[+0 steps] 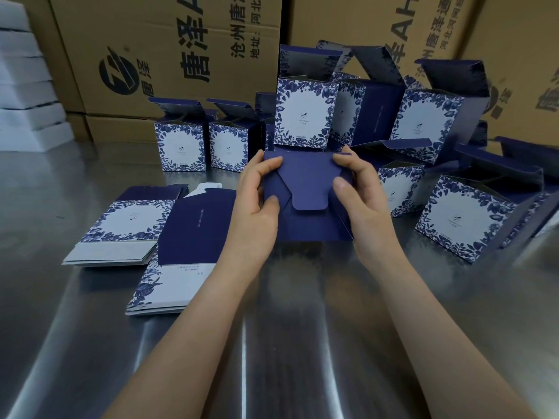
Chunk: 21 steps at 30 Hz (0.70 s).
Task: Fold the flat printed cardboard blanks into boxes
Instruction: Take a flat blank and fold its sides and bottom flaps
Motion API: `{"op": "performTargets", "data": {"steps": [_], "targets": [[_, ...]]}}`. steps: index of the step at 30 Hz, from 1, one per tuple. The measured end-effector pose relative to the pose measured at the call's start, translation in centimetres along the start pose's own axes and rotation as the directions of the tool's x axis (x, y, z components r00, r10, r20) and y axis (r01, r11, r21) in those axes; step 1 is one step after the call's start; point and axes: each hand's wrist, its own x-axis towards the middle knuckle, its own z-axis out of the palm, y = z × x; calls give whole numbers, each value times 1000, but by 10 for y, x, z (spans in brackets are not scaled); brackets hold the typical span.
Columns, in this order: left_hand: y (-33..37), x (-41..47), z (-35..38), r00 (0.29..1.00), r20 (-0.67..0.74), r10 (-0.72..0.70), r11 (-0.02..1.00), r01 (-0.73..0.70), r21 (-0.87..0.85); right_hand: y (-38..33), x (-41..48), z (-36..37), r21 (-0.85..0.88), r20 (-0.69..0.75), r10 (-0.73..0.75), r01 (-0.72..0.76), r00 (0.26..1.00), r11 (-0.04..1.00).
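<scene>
Both hands, left hand (257, 192) and right hand (358, 189), grip the navy box (305, 201) held between them.

left carton (145, 65) at 11 o'clock, sideways black print 唐泽AH, smaller 沧州唐泽 and 地址:河北, round logo with 唐泽, middle carton (378, 22) at 1 o'clock, 泽AH, right carton (526, 49) at 2 o'clock, 唐, lettering on printed boxes (304, 116) too small to read

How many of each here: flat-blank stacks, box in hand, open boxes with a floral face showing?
flat-blank stacks: 2
navy box gripped by left hand and right hand: 1
open boxes with floral face showing: 7; others behind are too hidden to count
Total: 10
</scene>
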Motion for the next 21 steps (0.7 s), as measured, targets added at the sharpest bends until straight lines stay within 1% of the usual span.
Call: {"op": "performTargets", "data": {"steps": [4, 6, 9, 13, 15, 18, 21], "targets": [[3, -2, 1, 1000, -8, 9, 1000, -9, -28, 2, 0, 0, -60, 22, -46, 47, 999, 997], [2, -3, 3, 999, -4, 37, 999, -37, 17, 4, 0, -1, -79, 15, -64, 65, 998, 995], [-2, -3, 4, 996, -9, 84, 988, -82, 129, 5, 0, -3, -107, 8, -109, 110, 994, 988], [-1, -5, 4, 992, -42, 120, 976, -110, 188, 7, 0, -3, -161, -11, -78, 75, 997, 984], [0, -5, 4, 988, -80, 132, 968, -111, 223, 7, -1, -1, -222, -24, -80, 73, 996, 972], [0, -6, 5, 981, -139, 135, 960, -95, 262, 8, -1, 3, -333, -29, -157, 139, 987, 933], [0, -8, 7, 970, -166, 176, 946, -120, 300, 8, -2, 4, -385, -51, -241, 203, 969, 900]]}}
